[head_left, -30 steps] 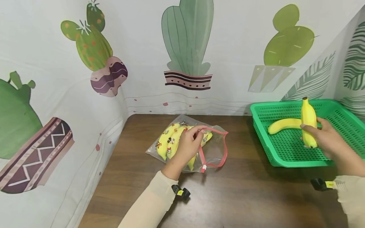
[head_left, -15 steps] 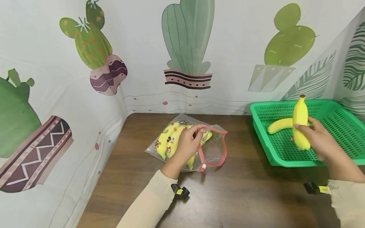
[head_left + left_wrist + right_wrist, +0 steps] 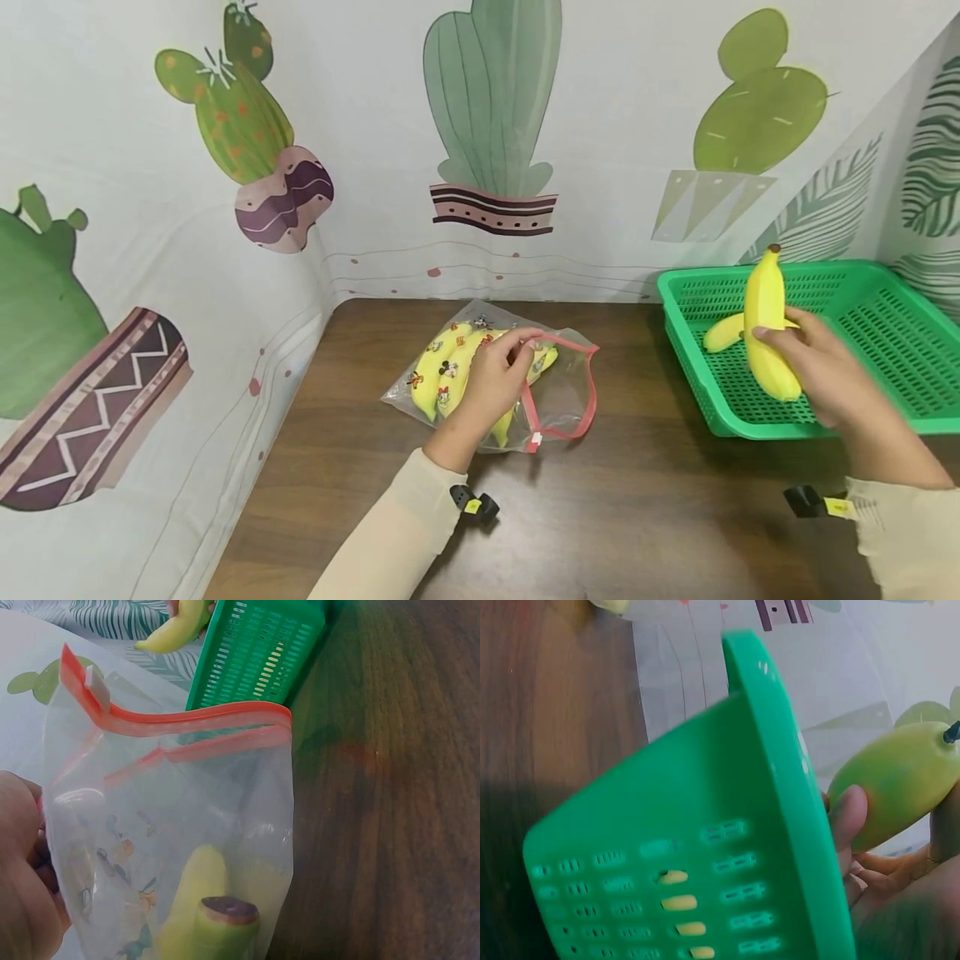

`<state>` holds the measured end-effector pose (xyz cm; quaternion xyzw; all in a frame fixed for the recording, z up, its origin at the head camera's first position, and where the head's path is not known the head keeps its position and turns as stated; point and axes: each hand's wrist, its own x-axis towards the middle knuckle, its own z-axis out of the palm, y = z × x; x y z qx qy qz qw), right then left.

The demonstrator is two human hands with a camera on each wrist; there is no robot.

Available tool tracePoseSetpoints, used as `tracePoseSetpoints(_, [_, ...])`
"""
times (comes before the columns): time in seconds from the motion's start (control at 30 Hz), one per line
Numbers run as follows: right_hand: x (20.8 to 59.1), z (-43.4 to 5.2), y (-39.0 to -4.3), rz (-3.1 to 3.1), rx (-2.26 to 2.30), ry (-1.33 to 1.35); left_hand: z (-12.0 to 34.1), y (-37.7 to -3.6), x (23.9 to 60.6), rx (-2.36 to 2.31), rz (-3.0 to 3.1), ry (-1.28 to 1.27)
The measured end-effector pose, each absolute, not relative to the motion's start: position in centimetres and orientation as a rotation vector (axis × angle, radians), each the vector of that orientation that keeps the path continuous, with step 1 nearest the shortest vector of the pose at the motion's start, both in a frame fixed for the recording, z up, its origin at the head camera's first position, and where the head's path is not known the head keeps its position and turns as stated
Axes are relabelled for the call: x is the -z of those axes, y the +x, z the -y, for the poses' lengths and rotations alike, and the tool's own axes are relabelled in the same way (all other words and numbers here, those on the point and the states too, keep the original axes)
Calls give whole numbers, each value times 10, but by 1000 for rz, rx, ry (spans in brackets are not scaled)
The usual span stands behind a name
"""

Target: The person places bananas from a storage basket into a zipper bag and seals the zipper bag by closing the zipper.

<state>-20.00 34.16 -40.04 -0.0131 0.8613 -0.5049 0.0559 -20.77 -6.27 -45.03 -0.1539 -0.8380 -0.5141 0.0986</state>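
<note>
Right hand (image 3: 817, 375), gripping a banana (image 3: 765, 333), has drifted left over the basket's (image 3: 678, 292) rim toward the bag (image 3: 562, 400), whose mouth the left hand (image 3: 491, 379) pinches.

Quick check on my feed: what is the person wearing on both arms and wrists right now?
Both arms wear long cream-coloured sleeves, the left sleeve and the right sleeve, each ending at the wrist. Both hands, the left hand and the right hand, are bare, with no gloves or rings visible. At each wrist sits a small black clip-like device with a yellow tag: left device, right device.
</note>
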Motion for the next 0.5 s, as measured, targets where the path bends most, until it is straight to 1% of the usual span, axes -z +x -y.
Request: tracePoseSetpoints(0.5, [399, -318, -191, -2570, 1610, -125, 63, -208, 452, 1521, 2475, -446])
